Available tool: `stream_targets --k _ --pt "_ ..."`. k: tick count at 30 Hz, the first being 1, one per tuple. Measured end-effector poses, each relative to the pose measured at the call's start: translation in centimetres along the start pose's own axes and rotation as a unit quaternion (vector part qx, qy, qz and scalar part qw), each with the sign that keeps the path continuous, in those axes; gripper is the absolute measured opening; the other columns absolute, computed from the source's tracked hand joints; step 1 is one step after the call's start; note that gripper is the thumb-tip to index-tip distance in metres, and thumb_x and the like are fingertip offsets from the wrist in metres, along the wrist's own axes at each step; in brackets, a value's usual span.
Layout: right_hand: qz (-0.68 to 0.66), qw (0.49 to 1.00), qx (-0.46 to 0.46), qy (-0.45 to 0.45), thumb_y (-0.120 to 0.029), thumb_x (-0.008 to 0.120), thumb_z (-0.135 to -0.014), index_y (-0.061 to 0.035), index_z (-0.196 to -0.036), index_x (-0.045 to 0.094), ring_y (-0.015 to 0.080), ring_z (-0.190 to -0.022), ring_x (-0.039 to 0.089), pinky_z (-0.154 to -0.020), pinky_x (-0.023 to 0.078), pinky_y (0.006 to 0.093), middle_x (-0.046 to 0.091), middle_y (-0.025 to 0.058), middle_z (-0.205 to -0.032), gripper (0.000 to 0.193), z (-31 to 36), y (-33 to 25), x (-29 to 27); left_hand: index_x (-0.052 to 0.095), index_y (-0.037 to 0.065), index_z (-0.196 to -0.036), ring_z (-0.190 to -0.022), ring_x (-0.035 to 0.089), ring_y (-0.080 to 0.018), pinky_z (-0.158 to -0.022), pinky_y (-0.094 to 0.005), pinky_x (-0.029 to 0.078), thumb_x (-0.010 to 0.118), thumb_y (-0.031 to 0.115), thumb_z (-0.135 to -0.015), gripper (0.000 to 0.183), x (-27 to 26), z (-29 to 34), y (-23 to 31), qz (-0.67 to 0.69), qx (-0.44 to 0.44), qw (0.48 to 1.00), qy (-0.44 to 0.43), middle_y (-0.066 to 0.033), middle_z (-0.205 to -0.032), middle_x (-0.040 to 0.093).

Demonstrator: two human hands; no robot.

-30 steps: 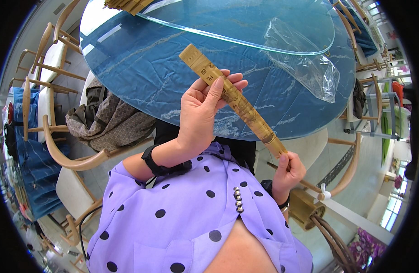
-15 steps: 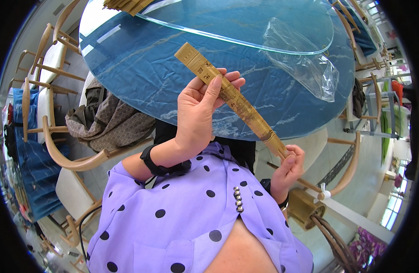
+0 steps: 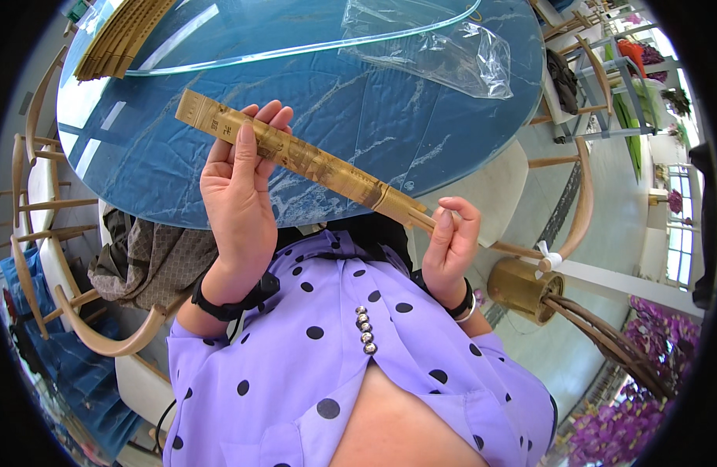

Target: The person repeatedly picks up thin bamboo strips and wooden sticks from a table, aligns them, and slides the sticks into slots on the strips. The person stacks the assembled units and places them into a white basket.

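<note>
Together, left hand (image 3: 240, 183) and right hand (image 3: 450, 243) grasp one gold packet (image 3: 323, 165); one gold bundle (image 3: 123, 39) seems several-layered.

Rounded blue counter (image 3: 374, 117), marbled with pale veins.
A clear glass disc (image 3: 296, 51) covers its far part; stacked gold strips (image 3: 121, 39) lie far left, a crumpled transparent bag (image 3: 461, 62) far right, across the glass edge.

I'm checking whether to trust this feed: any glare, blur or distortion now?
Head view throughout: white glare streaks across the left of the blue tabletop; fisheye bending toward the black rim, where detail gets hard to make out; gold packet, left hand and right hand fairly sharp.
</note>
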State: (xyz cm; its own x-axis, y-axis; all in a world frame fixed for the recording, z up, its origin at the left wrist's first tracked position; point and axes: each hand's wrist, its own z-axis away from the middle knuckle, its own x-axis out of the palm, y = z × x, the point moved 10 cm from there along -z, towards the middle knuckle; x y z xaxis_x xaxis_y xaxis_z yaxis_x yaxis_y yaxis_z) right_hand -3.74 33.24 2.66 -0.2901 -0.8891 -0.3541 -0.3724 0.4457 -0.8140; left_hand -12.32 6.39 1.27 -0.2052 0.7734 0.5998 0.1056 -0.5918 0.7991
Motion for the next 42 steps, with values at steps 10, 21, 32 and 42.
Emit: stream_targets --k 10,21,32,42 --pt "-0.024 0.998 0.049 0.004 -0.007 0.044 -0.105 0.0004 -0.121 0.048 0.0013 -0.061 0.036 -0.054 0.029 0.0189 0.046 -0.0031 -0.076 0.018 0.9 0.7 -0.1 0.053 -0.007 -0.126 -0.118 0.064 -0.0301 -0.099 -0.0394 0.056 0.047 0.023 -0.107 0.036 -0.3 -0.3 0.4 0.040 -0.019 0.999 0.006 -0.0240 -0.125 0.063" --pt "0.034 0.997 0.061 0.024 -0.014 0.043 -0.107 0.0005 -0.121 0.049 0.0012 -0.066 0.041 -0.056 0.034 0.0166 0.051 0.0000 -0.093 0.021 0.7 0.5 -0.1 0.055 -0.006 -0.123 -0.115 0.065 -0.0302 -0.098 -0.0392 0.056 0.045 0.023 -0.107 0.035 0.4 0.4 0.2 0.063 -0.028 0.998 -0.009 -0.0229 -0.122 0.065" --pt "0.108 0.993 0.030 0.038 -0.015 0.041 -0.107 0.0017 -0.123 0.050 0.0052 -0.074 0.047 -0.066 0.040 0.0179 0.053 0.0024 -0.097 0.025 0.6 0.6 -0.3 0.058 -0.006 -0.120 -0.111 0.067 -0.0300 -0.096 -0.0397 0.057 0.047 0.023 -0.107 0.034 0.5 0.5 0.2 0.043 -0.007 0.999 0.003 -0.0220 -0.119 0.066" --pt "-0.035 0.994 0.101 -0.015 -0.012 0.042 -0.107 -0.0010 -0.127 0.042 0.0029 -0.064 0.040 -0.058 0.032 0.0183 0.050 -0.0005 -0.081 0.023 1.1 1.2 0.2 0.056 -0.006 -0.122 -0.114 0.066 -0.0306 -0.096 -0.0389 0.057 0.046 0.022 -0.107 0.034 0.1 -0.1 1.1 0.035 0.003 0.999 0.004 -0.0229 -0.121 0.065"
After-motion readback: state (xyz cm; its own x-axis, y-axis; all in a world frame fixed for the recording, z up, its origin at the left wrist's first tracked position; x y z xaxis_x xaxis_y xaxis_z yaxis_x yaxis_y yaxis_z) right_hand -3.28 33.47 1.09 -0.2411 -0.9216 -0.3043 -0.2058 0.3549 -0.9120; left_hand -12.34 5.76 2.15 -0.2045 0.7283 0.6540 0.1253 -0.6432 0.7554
